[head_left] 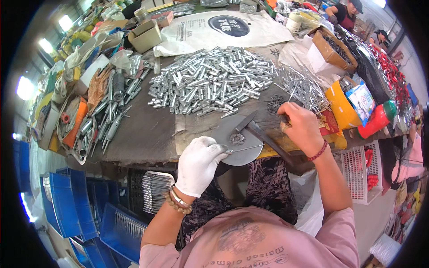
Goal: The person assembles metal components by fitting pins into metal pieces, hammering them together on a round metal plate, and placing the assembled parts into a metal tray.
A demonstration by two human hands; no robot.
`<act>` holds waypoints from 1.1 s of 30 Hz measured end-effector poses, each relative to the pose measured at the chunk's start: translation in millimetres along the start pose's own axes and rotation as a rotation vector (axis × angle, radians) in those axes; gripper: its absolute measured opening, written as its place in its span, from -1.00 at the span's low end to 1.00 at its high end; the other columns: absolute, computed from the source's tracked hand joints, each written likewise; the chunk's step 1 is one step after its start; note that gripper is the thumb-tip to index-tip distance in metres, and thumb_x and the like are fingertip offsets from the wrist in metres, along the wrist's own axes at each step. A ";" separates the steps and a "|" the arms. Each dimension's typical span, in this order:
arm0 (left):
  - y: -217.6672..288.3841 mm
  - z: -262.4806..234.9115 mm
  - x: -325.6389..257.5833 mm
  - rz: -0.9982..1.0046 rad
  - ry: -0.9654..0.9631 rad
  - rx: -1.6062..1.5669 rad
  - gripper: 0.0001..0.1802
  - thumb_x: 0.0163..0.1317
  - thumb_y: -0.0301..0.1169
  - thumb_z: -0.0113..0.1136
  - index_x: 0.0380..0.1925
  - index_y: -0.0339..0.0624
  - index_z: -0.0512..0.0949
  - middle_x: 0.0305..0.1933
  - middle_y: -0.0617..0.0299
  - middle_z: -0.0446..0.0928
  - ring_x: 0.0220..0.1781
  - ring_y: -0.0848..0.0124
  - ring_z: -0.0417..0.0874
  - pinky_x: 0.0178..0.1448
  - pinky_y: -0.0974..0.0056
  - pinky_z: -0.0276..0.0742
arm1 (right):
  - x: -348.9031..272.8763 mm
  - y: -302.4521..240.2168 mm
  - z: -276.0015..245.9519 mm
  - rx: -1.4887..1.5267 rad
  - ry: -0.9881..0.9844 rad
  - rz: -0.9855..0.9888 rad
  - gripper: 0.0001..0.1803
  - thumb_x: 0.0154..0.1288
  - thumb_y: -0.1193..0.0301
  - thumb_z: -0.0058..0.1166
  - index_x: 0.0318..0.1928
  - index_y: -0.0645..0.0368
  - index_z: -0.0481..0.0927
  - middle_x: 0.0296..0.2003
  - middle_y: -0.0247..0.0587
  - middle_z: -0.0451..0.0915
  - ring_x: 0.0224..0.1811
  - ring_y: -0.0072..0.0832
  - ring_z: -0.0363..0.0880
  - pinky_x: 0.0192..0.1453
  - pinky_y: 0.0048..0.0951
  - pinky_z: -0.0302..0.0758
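Observation:
My left hand (199, 163), in a white glove, pinches a thin metal rod (248, 148). The rod reaches to the right over a round grey metal plate (219, 133) at the table's front edge. A hammer (273, 144) rests across the plate, its head beside a small rough metal lump (237, 139). Bare and closed, my right hand (300, 125) is right of the hammer, beside a small heap of dark pins (276, 104). What its fingers hold, if anything, is hidden. Behind the plate lies a large heap of short silvery metal sleeves (210, 80).
Thin metal rods (308, 89) are heaped at the right, near a yellow container (342, 103) and a red bottle (377, 120). Tools and a stained glove (99, 87) crowd the left. Blue bins (118, 230) stand below left; a white basket (362, 172) is below right. Two people work far right.

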State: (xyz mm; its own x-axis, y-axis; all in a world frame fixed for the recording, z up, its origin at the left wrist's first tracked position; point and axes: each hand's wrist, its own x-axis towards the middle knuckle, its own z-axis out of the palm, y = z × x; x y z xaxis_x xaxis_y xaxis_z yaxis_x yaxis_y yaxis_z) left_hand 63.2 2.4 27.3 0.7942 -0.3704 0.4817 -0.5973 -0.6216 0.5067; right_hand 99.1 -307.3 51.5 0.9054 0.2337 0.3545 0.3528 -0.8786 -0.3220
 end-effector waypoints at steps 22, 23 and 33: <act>-4.2 4.4 -5.7 -0.025 -0.006 0.066 -0.76 0.06 -0.46 0.53 -0.22 -0.08 0.77 -0.21 0.19 0.64 -0.09 0.13 0.69 -0.02 0.09 0.63 | -7.5 -95.5 48.2 0.613 -0.050 -0.131 -0.35 0.15 0.73 0.26 0.28 0.11 0.57 -0.22 -0.20 0.73 -0.16 -0.25 0.70 -0.03 -0.25 0.63; -4.9 4.6 -5.7 -0.024 -0.006 0.066 -0.76 0.06 -0.46 0.53 -0.22 -0.08 0.77 -0.21 0.19 0.64 -0.09 0.13 0.69 -0.02 0.09 0.63 | -7.1 -98.1 47.0 0.613 -0.049 -0.130 -0.35 0.15 0.73 0.26 0.28 0.11 0.57 -0.22 -0.20 0.73 -0.16 -0.25 0.70 -0.03 -0.25 0.63; -10.4 9.6 -7.3 -0.010 0.032 0.030 -0.80 0.13 -0.41 0.49 -0.22 -0.08 0.75 -0.21 0.15 0.62 -0.10 0.06 0.65 -0.02 0.05 0.61 | -11.9 -114.0 37.7 0.087 0.040 -0.430 -0.46 0.27 0.50 0.17 0.30 0.22 0.56 -0.33 -0.27 0.59 -0.19 -0.29 0.60 -0.01 -0.28 0.56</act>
State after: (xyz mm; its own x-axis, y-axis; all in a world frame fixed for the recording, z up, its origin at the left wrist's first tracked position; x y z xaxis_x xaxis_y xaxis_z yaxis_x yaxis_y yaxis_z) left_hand 64.7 4.9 11.7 0.7957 -0.3422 0.4998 -0.5856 -0.6456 0.4902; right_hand 57.1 -194.2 50.8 0.6622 0.5526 0.5061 0.7159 -0.6659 -0.2098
